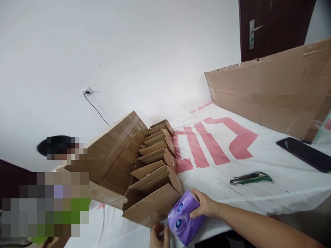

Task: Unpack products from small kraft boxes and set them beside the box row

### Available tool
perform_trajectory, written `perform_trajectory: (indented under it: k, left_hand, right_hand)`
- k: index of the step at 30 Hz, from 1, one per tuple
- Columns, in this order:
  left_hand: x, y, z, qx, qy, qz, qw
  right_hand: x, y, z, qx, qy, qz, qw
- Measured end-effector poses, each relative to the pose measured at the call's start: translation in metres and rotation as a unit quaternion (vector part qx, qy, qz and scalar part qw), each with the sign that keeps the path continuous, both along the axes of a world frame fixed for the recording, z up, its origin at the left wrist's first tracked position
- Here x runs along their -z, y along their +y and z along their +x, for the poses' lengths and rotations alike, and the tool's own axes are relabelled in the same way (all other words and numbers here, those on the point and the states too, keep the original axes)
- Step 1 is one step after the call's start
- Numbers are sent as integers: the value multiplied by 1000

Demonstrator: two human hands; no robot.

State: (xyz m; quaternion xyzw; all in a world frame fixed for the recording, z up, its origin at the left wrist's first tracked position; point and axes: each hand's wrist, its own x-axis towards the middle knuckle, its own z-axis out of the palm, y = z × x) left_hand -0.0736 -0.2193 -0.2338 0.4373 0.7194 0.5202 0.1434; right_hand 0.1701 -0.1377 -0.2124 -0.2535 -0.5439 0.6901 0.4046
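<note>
My right hand [204, 207] grips a purple plastic-wrapped pack [187, 224] with two blue oval marks on its face, thumb on the near side and fingers over the top edge. The pack is tilted, close to the front cardboard box. Just left of the pack is my left hand [159, 236], fingers loosely curled and thumb apart, near the box's lower edge; no object shows in it. The open-topped cardboard boxes [152, 203] stand in a row running back toward the wall.
A large cardboard sheet [116, 148] leans left of the boxes, and another cardboard panel [263, 93] stands at the right. On the white cloth [217, 186] with red print lie a green box cutter [252, 177] and a dark phone [305, 153]. Another person [60, 148] is at the left, blurred.
</note>
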Motion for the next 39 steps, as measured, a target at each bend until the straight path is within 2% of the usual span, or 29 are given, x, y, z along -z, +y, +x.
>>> perform_trajectory:
  k: [4, 7, 9, 12, 19, 26, 30, 33, 36, 39]
  left_hand:
    - [-15, 16, -2, 8, 57, -97, 994]
    - [-31, 29, -3, -4, 100, -190, 977]
    - [-40, 36, -4, -18, 121, -216, 969]
    - [-46, 41, -5, -32, 146, -213, 966]
    - [-40, 54, -5, -12, 171, -170, 970]
    - [-36, 92, -5, 0, 165, -128, 978]
    - [-32, 108, -11, 33, 128, -104, 986]
    - [-33, 103, -15, 75, 75, -85, 991]
    - [-35, 84, -13, 115, 20, -76, 990]
    - [-30, 58, -1, 150, -124, -50, 980]
  right_hand:
    - [15, 0, 3, 16, 17, 33, 999]
    - [17, 0, 3, 12, 11, 44, 999]
    - [15, 0, 3, 11, 9, 46, 999]
    - [12, 0, 4, 13, 4, 48, 999]
    - [11, 0, 5, 9, -1, 70, 998]
    - [11, 3, 5, -4, 9, 46, 999]
    - [14, 5, 4, -5, 20, 30, 999]
    - [15, 6, 5, -5, 35, 28, 999]
    - [15, 6, 5, -4, 55, 28, 998]
    - [12, 6, 4, 13, 76, 21, 997]
